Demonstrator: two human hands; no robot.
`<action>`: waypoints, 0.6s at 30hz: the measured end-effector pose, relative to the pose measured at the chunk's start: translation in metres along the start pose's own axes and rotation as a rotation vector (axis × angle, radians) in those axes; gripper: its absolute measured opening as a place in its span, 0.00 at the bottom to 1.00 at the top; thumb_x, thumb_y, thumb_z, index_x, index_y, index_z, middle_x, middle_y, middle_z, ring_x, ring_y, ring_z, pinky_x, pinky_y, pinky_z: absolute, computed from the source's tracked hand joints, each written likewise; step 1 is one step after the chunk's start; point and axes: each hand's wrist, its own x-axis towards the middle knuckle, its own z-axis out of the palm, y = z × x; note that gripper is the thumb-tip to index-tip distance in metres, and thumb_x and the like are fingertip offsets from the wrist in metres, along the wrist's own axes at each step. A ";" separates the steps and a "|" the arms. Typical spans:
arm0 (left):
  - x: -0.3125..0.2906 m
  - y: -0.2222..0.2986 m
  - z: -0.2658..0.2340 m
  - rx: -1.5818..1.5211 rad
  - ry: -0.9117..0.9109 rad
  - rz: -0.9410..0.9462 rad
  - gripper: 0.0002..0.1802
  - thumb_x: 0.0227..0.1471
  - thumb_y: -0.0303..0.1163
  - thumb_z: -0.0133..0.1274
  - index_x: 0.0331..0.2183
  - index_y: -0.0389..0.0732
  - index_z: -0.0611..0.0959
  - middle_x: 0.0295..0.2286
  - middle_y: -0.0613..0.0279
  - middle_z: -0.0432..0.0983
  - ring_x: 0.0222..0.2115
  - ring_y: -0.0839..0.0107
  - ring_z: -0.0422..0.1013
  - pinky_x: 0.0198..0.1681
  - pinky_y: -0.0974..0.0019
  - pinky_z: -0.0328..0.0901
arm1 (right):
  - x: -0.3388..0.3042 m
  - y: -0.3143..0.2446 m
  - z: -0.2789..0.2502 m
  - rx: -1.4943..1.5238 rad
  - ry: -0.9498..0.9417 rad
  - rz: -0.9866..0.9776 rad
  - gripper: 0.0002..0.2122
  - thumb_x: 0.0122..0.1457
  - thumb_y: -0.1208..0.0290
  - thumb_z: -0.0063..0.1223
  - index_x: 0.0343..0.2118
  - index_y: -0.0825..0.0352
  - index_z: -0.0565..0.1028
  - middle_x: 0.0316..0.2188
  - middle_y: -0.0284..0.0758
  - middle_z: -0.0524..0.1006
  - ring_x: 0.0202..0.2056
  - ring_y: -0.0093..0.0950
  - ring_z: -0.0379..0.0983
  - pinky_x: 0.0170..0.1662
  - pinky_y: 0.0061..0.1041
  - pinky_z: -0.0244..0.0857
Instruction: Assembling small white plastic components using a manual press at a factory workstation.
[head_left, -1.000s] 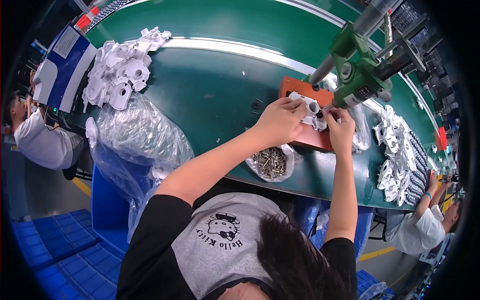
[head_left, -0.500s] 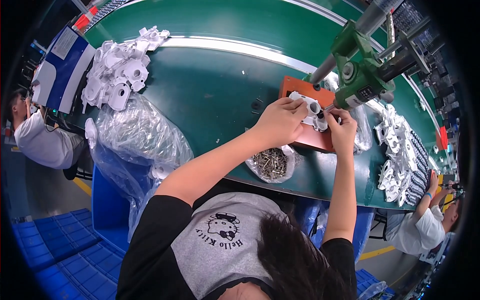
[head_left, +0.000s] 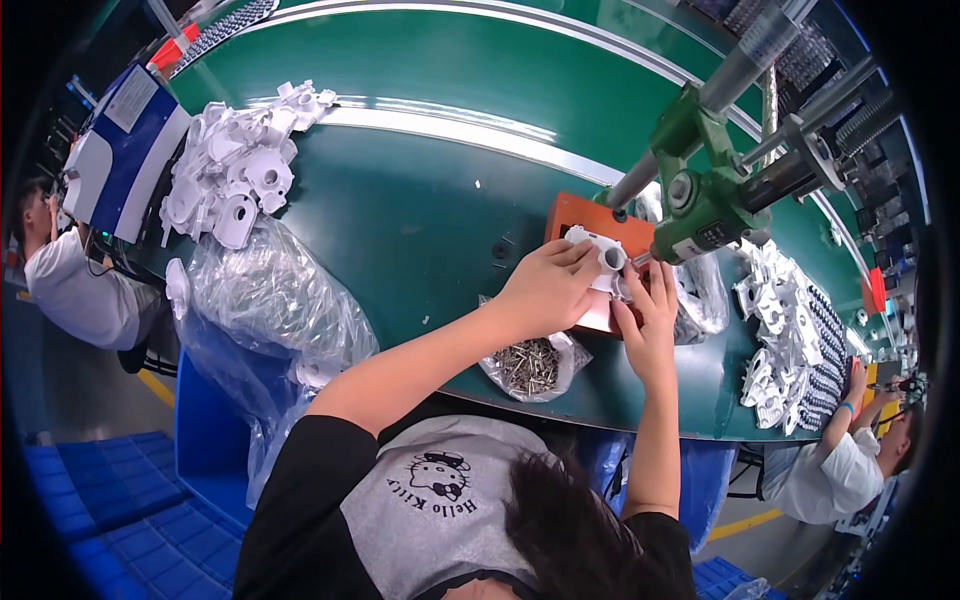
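Observation:
A white plastic part (head_left: 609, 257) with a round opening lies on the orange block (head_left: 580, 212) under the green press (head_left: 700, 215). My left hand (head_left: 550, 288) grips its left side, fingers bent over the top. My right hand (head_left: 650, 318) holds its right end between thumb and fingers, close to the press's thin metal tip. My fingers partly cover the part. Just in front of the block sits an open plastic bag of small metal pins (head_left: 530, 368).
Piles of white plastic parts lie at left (head_left: 240, 170) and right (head_left: 785, 330). A clear plastic bag (head_left: 280, 290) drapes over a blue bin (head_left: 215, 430). A blue-and-white machine (head_left: 130, 150) stands far left. Co-workers sit at both sides.
My right fingers have shifted from a pinch beside the press tip to a wider hold on the part's right end. My left hand keeps its grip. The view has shifted slightly.

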 end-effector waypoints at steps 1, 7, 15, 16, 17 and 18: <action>0.001 0.000 0.000 0.009 -0.012 -0.001 0.22 0.39 0.27 0.51 0.40 0.32 0.75 0.39 0.49 0.75 0.41 0.60 0.72 0.49 0.58 0.64 | 0.002 -0.002 -0.004 -0.033 -0.037 0.009 0.21 0.53 0.71 0.51 0.53 0.62 0.69 0.60 0.46 0.56 0.62 0.44 0.46 0.61 0.38 0.40; 0.002 0.000 -0.006 0.001 -0.010 0.038 0.15 0.41 0.29 0.54 0.35 0.36 0.77 0.39 0.50 0.75 0.41 0.59 0.72 0.47 0.58 0.64 | -0.004 0.004 -0.005 0.146 -0.012 -0.041 0.21 0.55 0.69 0.50 0.53 0.66 0.67 0.60 0.44 0.56 0.61 0.40 0.49 0.60 0.36 0.44; -0.002 -0.001 -0.010 0.019 0.019 0.075 0.07 0.43 0.31 0.53 0.27 0.37 0.78 0.37 0.50 0.76 0.40 0.60 0.73 0.46 0.60 0.64 | 0.168 0.102 -0.146 0.781 0.399 0.169 0.17 0.62 0.67 0.42 0.52 0.67 0.65 0.50 0.37 0.68 0.49 0.29 0.66 0.50 0.27 0.61; -0.003 -0.003 -0.013 0.049 0.025 0.070 0.07 0.43 0.30 0.53 0.26 0.37 0.78 0.37 0.50 0.76 0.40 0.60 0.73 0.46 0.60 0.65 | 0.205 0.073 -0.153 0.846 0.334 -0.027 0.18 0.62 0.66 0.40 0.53 0.68 0.64 0.50 0.39 0.68 0.49 0.31 0.66 0.49 0.29 0.63; 0.004 0.003 -0.006 0.018 0.032 0.111 0.06 0.42 0.29 0.53 0.26 0.38 0.78 0.37 0.50 0.76 0.40 0.60 0.73 0.46 0.60 0.65 | 0.232 0.091 -0.188 1.345 0.170 -0.051 0.18 0.62 0.63 0.42 0.51 0.68 0.65 0.48 0.38 0.70 0.47 0.28 0.67 0.47 0.28 0.64; 0.003 0.002 -0.005 0.020 0.023 0.109 0.06 0.42 0.29 0.53 0.26 0.38 0.78 0.37 0.50 0.76 0.40 0.60 0.73 0.46 0.60 0.65 | 0.256 0.072 -0.186 1.386 0.030 -0.198 0.20 0.60 0.59 0.45 0.50 0.68 0.67 0.45 0.36 0.71 0.43 0.23 0.67 0.41 0.26 0.64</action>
